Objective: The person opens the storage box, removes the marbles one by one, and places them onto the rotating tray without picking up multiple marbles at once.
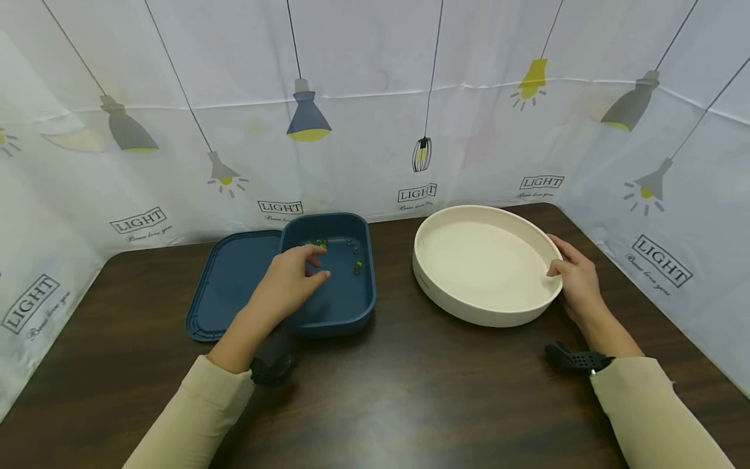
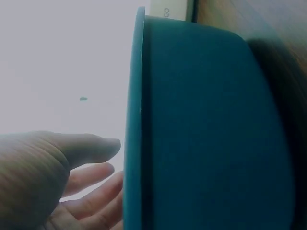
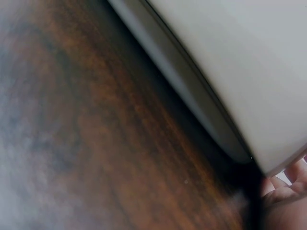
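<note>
My left hand point(image 1: 284, 280) hovers over the deep blue rectangular container point(image 1: 331, 316), thumb and fingers apart. Inside lie several small green pieces point(image 1: 357, 268), too small to make out; more sit at the far end, partly behind my fingers. In the left wrist view the container's outer wall point(image 2: 211, 120) blocks part of the hand point(image 2: 76, 187). On the right, my right hand point(image 1: 577, 277) grips the rim of a round cream tray point(image 1: 486, 260), thumb over the inner edge. The right wrist view shows the tray's pale side point(image 3: 240, 57) and some fingers point(image 3: 297, 172).
A flat blue lid point(image 1: 231, 280) lies left of the container, partly under its edge. Both stand on a dark wooden table point(image 1: 398, 384). A white curtain point(image 1: 363, 130) printed with lamps hangs behind the table and along its sides.
</note>
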Action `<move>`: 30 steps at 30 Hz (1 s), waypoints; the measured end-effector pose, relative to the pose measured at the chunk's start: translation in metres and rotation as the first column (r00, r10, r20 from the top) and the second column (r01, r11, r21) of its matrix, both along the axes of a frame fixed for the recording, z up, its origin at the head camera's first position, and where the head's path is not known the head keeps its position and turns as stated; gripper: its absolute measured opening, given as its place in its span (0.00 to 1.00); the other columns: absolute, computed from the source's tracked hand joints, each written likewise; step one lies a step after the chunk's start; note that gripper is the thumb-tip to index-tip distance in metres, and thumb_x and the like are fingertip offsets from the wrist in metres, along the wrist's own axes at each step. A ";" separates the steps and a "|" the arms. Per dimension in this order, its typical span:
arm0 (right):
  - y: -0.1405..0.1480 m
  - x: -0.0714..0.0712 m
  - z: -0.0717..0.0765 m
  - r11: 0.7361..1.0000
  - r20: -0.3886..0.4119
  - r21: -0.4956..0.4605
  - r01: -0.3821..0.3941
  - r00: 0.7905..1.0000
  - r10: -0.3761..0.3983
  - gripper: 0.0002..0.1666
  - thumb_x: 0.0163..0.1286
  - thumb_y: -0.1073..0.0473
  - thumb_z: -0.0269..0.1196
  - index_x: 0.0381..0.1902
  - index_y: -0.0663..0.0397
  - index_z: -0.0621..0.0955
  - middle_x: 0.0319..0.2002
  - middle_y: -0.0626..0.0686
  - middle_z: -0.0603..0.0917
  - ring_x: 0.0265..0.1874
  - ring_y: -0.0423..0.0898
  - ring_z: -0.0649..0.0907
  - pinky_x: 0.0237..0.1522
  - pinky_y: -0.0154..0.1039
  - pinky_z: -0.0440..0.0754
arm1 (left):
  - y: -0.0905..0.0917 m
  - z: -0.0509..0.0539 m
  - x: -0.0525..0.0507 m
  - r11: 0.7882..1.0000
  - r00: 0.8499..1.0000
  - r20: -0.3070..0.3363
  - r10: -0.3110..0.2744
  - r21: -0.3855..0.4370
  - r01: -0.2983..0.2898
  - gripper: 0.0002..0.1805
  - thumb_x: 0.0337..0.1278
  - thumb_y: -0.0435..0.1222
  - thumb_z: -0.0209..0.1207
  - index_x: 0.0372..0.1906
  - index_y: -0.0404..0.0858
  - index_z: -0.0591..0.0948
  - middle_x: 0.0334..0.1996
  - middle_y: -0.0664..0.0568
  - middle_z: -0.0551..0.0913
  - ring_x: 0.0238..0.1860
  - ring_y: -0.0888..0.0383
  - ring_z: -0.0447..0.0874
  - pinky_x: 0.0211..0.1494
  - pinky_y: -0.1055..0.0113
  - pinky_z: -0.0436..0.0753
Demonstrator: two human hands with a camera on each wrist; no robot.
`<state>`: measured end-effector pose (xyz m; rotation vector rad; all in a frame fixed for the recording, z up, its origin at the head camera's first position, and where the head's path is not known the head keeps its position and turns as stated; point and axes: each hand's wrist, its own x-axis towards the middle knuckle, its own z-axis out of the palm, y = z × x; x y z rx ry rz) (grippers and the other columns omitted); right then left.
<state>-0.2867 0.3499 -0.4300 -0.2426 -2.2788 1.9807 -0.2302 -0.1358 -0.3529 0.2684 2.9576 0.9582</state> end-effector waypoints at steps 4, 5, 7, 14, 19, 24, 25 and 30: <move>-0.001 -0.002 0.000 1.000 0.003 0.026 0.003 1.000 -0.003 0.47 0.61 0.76 0.45 0.80 0.47 0.60 0.82 0.52 0.54 0.79 0.51 0.57 0.54 0.17 0.72 | 0.009 -0.003 -0.012 1.000 0.999 0.039 -0.026 0.015 0.025 0.23 0.67 0.39 0.63 0.66 0.42 0.77 0.53 0.45 0.85 0.51 0.49 0.84 0.51 0.54 0.84; -0.001 -0.002 0.000 1.000 0.004 0.022 0.008 1.000 -0.008 0.47 0.61 0.76 0.45 0.80 0.47 0.61 0.82 0.52 0.54 0.79 0.50 0.57 0.53 0.17 0.72 | 0.011 -0.005 -0.014 0.999 0.998 0.049 -0.037 0.015 0.036 0.23 0.67 0.38 0.63 0.65 0.41 0.78 0.53 0.45 0.85 0.51 0.48 0.84 0.51 0.54 0.84; -0.002 -0.002 0.001 1.000 0.005 0.022 0.012 1.000 -0.013 0.47 0.61 0.76 0.45 0.79 0.47 0.61 0.82 0.52 0.54 0.79 0.50 0.58 0.52 0.16 0.72 | 0.015 -0.007 -0.018 0.998 0.995 0.079 -0.057 0.019 0.055 0.23 0.67 0.38 0.63 0.65 0.39 0.78 0.52 0.44 0.85 0.51 0.48 0.84 0.51 0.54 0.84; -0.002 -0.001 0.000 0.999 -0.002 -0.047 0.008 1.000 -0.008 0.47 0.62 0.77 0.45 0.79 0.49 0.60 0.82 0.52 0.53 0.80 0.49 0.56 0.54 0.16 0.72 | 0.028 -0.014 -0.026 0.996 0.986 0.143 -0.084 0.050 0.077 0.22 0.64 0.37 0.65 0.62 0.37 0.80 0.49 0.46 0.86 0.51 0.49 0.84 0.52 0.55 0.83; 0.000 -0.001 0.000 0.998 0.004 -0.061 0.013 1.000 -0.013 0.47 0.62 0.77 0.45 0.79 0.49 0.61 0.82 0.51 0.53 0.80 0.48 0.56 0.57 0.17 0.71 | 0.040 -0.023 -0.029 0.997 0.985 0.154 -0.072 0.051 0.065 0.20 0.62 0.36 0.67 0.58 0.38 0.82 0.46 0.47 0.87 0.45 0.51 0.85 0.47 0.59 0.84; 0.000 0.000 0.000 0.998 0.007 -0.060 0.014 1.000 -0.013 0.47 0.62 0.77 0.45 0.79 0.48 0.61 0.81 0.50 0.54 0.80 0.47 0.57 0.58 0.17 0.70 | 0.049 -0.029 -0.033 0.998 0.984 0.166 -0.061 0.017 0.059 0.21 0.63 0.34 0.65 0.60 0.38 0.80 0.45 0.47 0.85 0.41 0.53 0.83 0.42 0.63 0.82; 0.000 0.000 0.000 0.998 0.006 -0.059 0.011 1.000 -0.011 0.47 0.61 0.77 0.45 0.79 0.48 0.62 0.81 0.50 0.54 0.79 0.46 0.57 0.57 0.17 0.71 | 0.050 -0.030 -0.034 0.998 0.984 0.168 -0.056 0.007 0.055 0.21 0.63 0.34 0.65 0.61 0.38 0.80 0.44 0.47 0.85 0.40 0.54 0.83 0.41 0.63 0.82; -0.001 -0.001 0.001 0.999 0.004 -0.041 -0.001 1.000 0.002 0.47 0.61 0.76 0.45 0.79 0.47 0.61 0.82 0.50 0.54 0.80 0.47 0.57 0.53 0.15 0.72 | 0.053 -0.034 -0.038 0.998 0.982 0.185 -0.024 -0.046 0.033 0.21 0.65 0.35 0.63 0.62 0.38 0.78 0.43 0.48 0.83 0.39 0.54 0.81 0.40 0.63 0.80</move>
